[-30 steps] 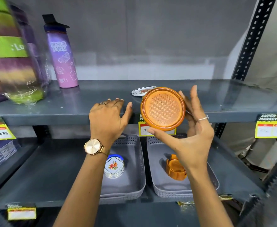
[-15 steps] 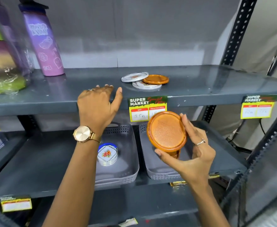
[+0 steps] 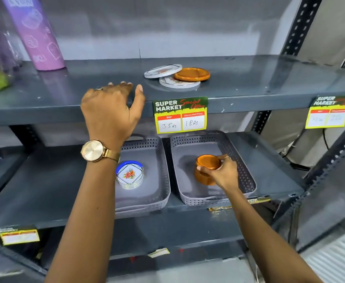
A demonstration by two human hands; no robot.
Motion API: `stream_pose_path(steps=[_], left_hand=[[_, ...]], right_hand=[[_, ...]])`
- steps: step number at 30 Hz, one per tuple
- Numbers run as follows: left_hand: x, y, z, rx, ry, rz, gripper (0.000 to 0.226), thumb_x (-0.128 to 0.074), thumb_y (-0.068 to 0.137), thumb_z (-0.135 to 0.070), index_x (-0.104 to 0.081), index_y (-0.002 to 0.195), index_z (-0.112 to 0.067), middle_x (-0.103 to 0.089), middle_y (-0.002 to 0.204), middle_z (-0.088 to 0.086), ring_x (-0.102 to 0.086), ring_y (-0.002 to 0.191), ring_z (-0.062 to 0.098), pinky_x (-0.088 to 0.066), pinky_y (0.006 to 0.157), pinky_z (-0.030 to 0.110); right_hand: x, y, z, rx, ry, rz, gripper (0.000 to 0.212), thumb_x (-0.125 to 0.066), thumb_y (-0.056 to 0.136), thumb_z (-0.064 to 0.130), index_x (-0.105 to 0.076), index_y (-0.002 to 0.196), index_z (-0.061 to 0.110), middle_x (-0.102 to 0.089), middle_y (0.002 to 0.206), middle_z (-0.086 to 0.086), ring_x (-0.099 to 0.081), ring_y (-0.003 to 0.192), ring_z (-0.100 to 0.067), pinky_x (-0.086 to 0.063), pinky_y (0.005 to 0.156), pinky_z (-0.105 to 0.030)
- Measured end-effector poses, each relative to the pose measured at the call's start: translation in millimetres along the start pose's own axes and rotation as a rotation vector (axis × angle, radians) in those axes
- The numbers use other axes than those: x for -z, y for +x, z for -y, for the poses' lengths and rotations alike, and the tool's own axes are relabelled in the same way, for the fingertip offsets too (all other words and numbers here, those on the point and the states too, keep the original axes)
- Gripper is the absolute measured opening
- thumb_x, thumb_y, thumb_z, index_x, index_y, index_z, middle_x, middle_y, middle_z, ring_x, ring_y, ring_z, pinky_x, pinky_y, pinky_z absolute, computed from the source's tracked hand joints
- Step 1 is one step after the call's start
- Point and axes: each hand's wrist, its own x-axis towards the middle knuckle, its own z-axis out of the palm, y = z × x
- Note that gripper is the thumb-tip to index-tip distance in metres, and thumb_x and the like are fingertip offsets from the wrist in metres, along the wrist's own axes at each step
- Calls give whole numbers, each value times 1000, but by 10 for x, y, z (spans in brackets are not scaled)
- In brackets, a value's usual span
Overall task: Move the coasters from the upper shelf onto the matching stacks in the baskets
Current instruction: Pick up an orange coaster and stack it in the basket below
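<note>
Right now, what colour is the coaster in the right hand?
Orange coaster, matching the stack under it; head view, the only one.

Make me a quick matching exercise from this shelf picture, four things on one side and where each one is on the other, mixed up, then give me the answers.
Things:
1. orange coaster stack
2. white floral coaster stack
3. purple bottle
4. left hand

Places:
A. standing at the left of the upper shelf
B. in the right basket, under the right hand
C. resting on the front edge of the upper shelf
D. in the left basket

Pairs: 1-B, 2-D, 3-A, 4-C
</note>
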Motion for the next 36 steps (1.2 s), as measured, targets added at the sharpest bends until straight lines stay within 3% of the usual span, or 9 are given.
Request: stream_pose_path(steps=[6,11,15,18,26,32,36], left_hand=[[-31,-3,0,-19,63,-25,43,-43,98,-37,-73,76,-15,-66,60,9,-60,60,32,-34,55,31],[-42,8,6,-25,94,-32,45,-42,98,-37,-67,69,-16,-59,55,8,-54,55,30,-25,56,29],[-38,9,-2,-25,87,-32,45,-41,98,-38,-70,73,-15,-63,58,8,-57,58,30,-29,55,30],[-26,14,-2,-25,71,-31,45,-40,98,-38,-71,74,-15,-65,60,8,-59,59,31,-33,56,31],[-28,1,2,-23,73,-30,45,-40,98,-38,-70,73,-16,-64,59,7,-58,59,30,-27,57,28],[11,12,-10,-5,17,-25,46,-40,97,-38,-74,76,-15,-69,62,6,-65,66,28,-39,58,31],[24,20,-17,28,5,28,48,-37,96,-40,-73,77,-14,-69,63,7,-67,70,29,-43,60,32]], right_hand=[[-183,224,-112,-42,-331,86,77,-74,67,60,-53,123,12,-61,121,-19,-41,123,-37,-34,103,-43],[-239,227,-124,-27,-449,153,69,-61,80,58,-45,131,13,-53,137,-13,-27,137,-38,-21,111,-49],[-290,202,-69,-49,-528,252,75,-46,93,52,-22,149,9,-20,161,-8,3,149,-35,-2,119,-54],[-336,168,-63,-53,-579,319,68,-33,98,50,-19,152,10,-6,163,-5,11,149,-35,4,119,-57],[-321,113,-83,-18,-670,359,64,-24,99,52,-23,151,16,1,164,-6,16,147,-37,7,117,-60],[-132,-86,242,122,-515,164,60,-28,98,50,-24,151,22,-5,163,-8,10,149,-36,1,119,-56],[160,-602,713,309,-359,-3,80,-8,85,65,-24,151,23,-16,162,-7,-1,150,-29,-6,120,-47]])
